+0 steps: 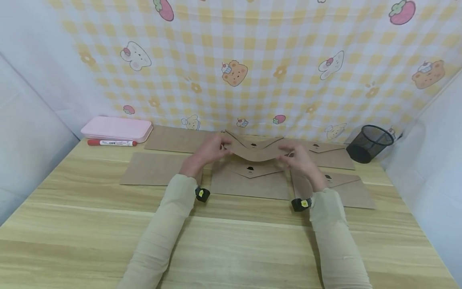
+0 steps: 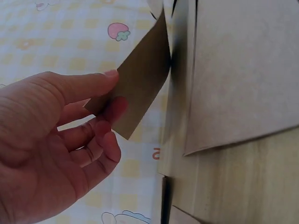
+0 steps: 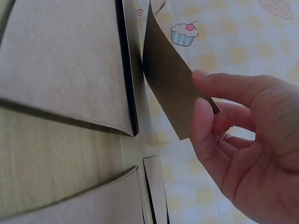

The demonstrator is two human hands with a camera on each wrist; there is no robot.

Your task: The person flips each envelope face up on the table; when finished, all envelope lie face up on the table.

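Note:
A brown kraft envelope (image 1: pixel 254 153) with a small black hat print is held by both hands near the back of the table, its middle sagging in a curve. My left hand (image 1: pixel 207 154) pinches its left end between thumb and fingers, and my right hand (image 1: pixel 302 163) pinches the right end. In the left wrist view the thumb lies on the held envelope (image 2: pixel 140 84); the right wrist view shows the held envelope (image 3: pixel 170 88) bent between the right thumb and fingers. Just in front of it, another brown envelope (image 1: pixel 249 186) lies flap up on the table.
Brown envelopes lie in two rows: a back left envelope (image 1: pixel 177 138), a front left envelope (image 1: pixel 151 168), a back right envelope (image 1: pixel 332 158) and a front right envelope (image 1: pixel 350 194). A pink case (image 1: pixel 115 127) and red marker (image 1: pixel 112 143) sit left; a black mesh pen holder (image 1: pixel 368 144) stands right.

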